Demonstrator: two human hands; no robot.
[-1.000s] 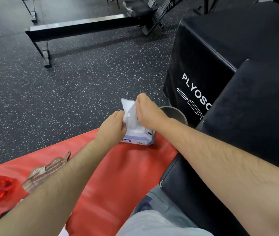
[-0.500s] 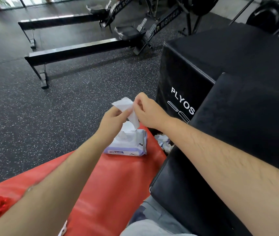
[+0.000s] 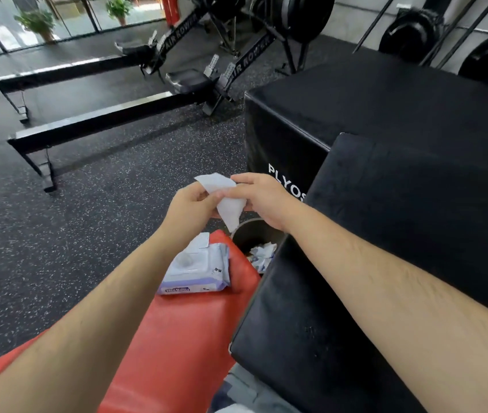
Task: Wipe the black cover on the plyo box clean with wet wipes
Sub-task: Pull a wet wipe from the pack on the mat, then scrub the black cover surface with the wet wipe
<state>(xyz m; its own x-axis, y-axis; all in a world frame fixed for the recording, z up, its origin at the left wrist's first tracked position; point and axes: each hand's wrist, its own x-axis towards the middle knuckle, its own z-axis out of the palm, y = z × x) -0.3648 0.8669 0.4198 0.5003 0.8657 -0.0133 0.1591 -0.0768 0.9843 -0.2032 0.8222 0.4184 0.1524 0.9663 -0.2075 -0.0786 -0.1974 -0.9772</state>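
Wipe (image 3: pixel 224 198), thin, white and creased, hangs long axis downward, tip pointing down, pinched between my left hand (image 3: pixel 190 208) and right hand (image 3: pixel 262 198), just left of the matte black plyo box (image 3: pixel 400 234).

I note a black rubber floor (image 3: pixel 88 234) flecked with white. Two rowing machines (image 3: pixel 135 110) stand side by side on it, their rails running left. Behind them, tall windows (image 3: pixel 67 13) admit daylight; two potted plants (image 3: pixel 35 23) sit at the glass. Black weight plates (image 3: pixel 412 34) show against a pale wall (image 3: pixel 353 16), upper right.
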